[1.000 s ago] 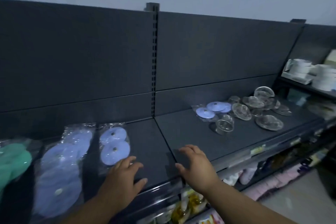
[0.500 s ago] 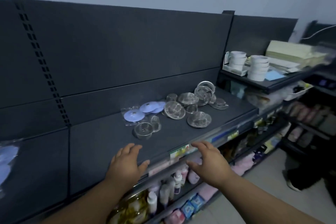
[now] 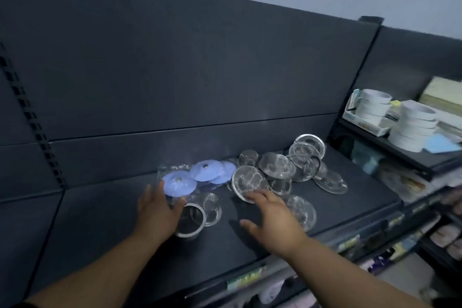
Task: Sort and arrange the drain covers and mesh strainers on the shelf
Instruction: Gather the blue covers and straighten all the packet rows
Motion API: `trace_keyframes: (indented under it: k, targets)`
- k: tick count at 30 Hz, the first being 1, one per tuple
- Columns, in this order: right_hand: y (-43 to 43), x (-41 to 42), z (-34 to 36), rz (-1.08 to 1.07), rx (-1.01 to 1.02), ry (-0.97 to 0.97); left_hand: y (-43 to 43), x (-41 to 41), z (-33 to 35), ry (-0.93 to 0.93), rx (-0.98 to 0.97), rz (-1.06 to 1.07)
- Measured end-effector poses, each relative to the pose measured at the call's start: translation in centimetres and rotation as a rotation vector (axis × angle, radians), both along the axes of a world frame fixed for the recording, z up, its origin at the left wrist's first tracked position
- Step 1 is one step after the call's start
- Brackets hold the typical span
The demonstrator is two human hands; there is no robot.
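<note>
On the dark shelf lies a loose pile of round metal mesh strainers, some flat, some cup-shaped, several tilted against each other. To their left lie lilac drain covers in clear bags. My left hand reaches over a cup-shaped strainer, its fingertips touching the nearest bagged lilac cover. My right hand is spread with straight fingers, its fingertips at the lower edge of a tilted flat mesh strainer. Neither hand holds anything.
A black back panel rises behind the shelf. To the right, a higher shelf carries stacks of white tape rolls and boxes. Packaged goods fill the lower shelves beneath the front edge.
The view has swung right and closer to the pile. Both hands left the shelf's front edge and reached forward to the lilac covers and mesh strainers.
</note>
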State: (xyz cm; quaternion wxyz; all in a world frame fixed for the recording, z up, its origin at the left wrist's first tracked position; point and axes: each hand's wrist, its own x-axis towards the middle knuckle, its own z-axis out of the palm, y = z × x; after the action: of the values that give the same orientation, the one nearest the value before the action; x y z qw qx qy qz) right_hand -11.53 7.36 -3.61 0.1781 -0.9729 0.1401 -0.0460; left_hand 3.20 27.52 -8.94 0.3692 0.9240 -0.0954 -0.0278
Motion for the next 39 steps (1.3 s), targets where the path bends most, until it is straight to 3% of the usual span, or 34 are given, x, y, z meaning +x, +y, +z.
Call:
trace_keyframes:
  k: [11, 18, 26, 30, 33, 39]
  targets:
    - [-2.3, 14.6, -0.6, 0.319, -0.109, 0.056, -3.5, 4.1, -0.4, 0.168, -0.317, 0.167]
    - [-5.2, 18.9, -1.9, 0.547, -0.231, 0.347, -4.7, 3.3, -0.4, 0.299, -0.492, 0.347]
    - [-9.5, 17.7, -1.9, 0.581, -0.093, 0.228, -9.6, 0.6, -0.9, 0.271, -0.558, 0.494]
    - [-11.7, 16.7, -0.1, 0.52, -0.042, 0.031, -12.2, 0.3, 0.0, 0.255, -0.6, 0.545]
    - [-12.7, 16.0, 0.8, 0.499, 0.002, -0.102, -13.0, 0.4, 1.0, 0.318, -0.785, 0.591]
    - [-13.7, 15.1, 0.5, 0.323, 0.455, -0.284, -13.0, -0.7, 3.5, 0.284, -1.055, 0.726]
